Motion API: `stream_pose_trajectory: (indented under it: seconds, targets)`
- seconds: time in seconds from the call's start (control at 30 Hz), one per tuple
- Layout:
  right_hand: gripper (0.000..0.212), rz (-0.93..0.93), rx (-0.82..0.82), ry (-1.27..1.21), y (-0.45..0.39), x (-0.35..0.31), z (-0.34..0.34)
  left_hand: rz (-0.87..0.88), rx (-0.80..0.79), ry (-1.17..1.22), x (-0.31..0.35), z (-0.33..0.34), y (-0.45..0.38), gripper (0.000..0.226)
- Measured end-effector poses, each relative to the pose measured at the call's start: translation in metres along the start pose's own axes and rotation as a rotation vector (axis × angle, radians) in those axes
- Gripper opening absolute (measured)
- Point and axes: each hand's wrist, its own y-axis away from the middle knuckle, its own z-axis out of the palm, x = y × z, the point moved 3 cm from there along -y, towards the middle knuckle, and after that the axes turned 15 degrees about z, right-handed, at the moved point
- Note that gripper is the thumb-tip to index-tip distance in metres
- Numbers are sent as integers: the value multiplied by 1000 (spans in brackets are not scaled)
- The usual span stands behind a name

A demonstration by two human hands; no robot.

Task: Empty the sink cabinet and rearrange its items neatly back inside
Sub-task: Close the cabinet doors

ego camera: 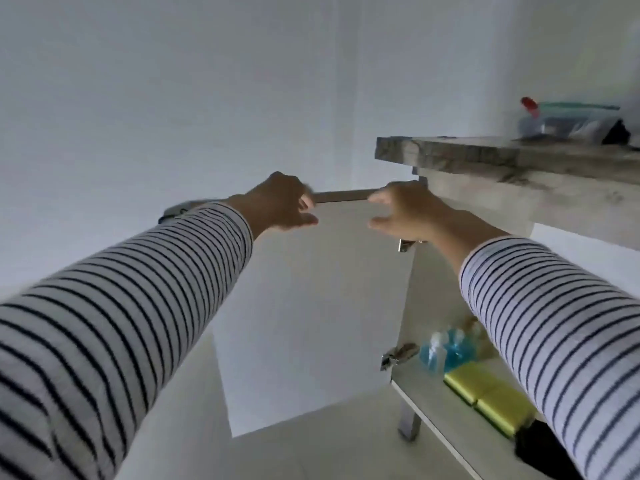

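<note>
The cabinet door [304, 306] stands swung open at centre frame, both hands at its top edge. The left hand [280, 202], at ten o'clock of the door, has its fingers curled over that edge; the right hand [405, 216], at one o'clock, is spread with fingers and thumb apart, beside the edge but not plainly gripping. Inside the cabinet [446, 420], at four o'clock, blue bottles [446, 348] stand behind yellow sponges [488, 396]; the task's items are thus not yet removed. Risk, in my judgement: leaning weight on the open door could strain the hinges [398, 355], and a sleeve reaching in could topple the bottles. A plastic bag [561, 123] lies on the counter [485, 154]. No legible writing.
</note>
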Motion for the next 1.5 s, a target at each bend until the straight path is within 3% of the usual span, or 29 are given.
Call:
stream_pose_trajectory:
  seconds: [0.1,0.17,0.27,0.37,0.6,0.83,1.0,1.07,1.13,1.23,1.27,1.4,1.5]
  targets:
    - [56,-182,50,-66,-12,-43,7,-61,136,-45,-30,-12,30,44]
    - [62,-267,27,-57,-15,-61,22,-157,109,-84,-48,-8,50,53]
    - [72,-318,36,-59,-14,-71,43,-280,62,-99,-64,3,75,68]
    - [78,-299,92,-75,-12,-70,53,-276,113,-45,-66,6,92,77]
    - [86,-211,32,-175,30,-76,47,-132,195,57,-36,-13,124,70]
    - [108,-137,-107,-314,102,-70,27,92,168,528,7,-16,165,85]
    - [111,-151,-134,-413,163,-63,19,303,48,796,26,9,160,55]
    - [107,-127,-93,-426,183,-57,19,356,8,840,36,19,149,53]
    - [104,-87,-37,-488,202,-51,17,441,-40,872,52,29,140,66]
    - [97,-56,133,-504,225,-40,14,559,-92,837,87,46,128,128]
    - [92,-70,221,-492,233,-34,11,587,-78,796,101,50,124,134]
    - [75,3,539,-364,264,6,-2,726,55,601,156,67,98,124]
    - [65,167,731,67,284,45,-12,795,65,509,194,77,74,111]
